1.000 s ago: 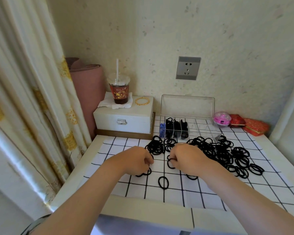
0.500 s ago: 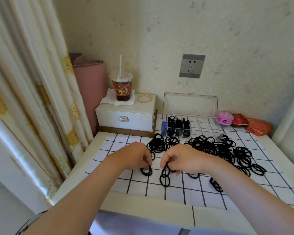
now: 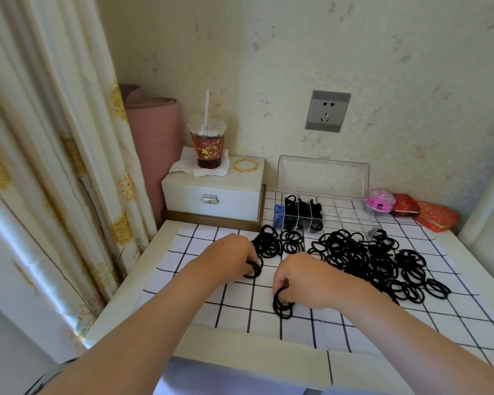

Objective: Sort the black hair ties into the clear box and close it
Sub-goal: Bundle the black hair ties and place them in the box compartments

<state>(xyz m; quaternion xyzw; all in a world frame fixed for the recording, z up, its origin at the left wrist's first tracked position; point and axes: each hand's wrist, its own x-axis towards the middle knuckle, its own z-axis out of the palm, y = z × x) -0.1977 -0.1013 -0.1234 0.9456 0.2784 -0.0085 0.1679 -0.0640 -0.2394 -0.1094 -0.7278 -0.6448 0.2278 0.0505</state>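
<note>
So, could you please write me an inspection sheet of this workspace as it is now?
Surface: white grid-pattern cloth on a white table.
Job's things: clear box at the back, lid open and upright, some left compartments holding black ties; loose black hair ties piled in front of it.
Clutter: drink cup and gold bangle on a white jewellery box; pink case; red boxes.
Grips: left hand grips a few ties; right hand pinches a tie bundle.
Cables: nothing seen.
Surroundings: wall socket, curtain, pink roll.
</note>
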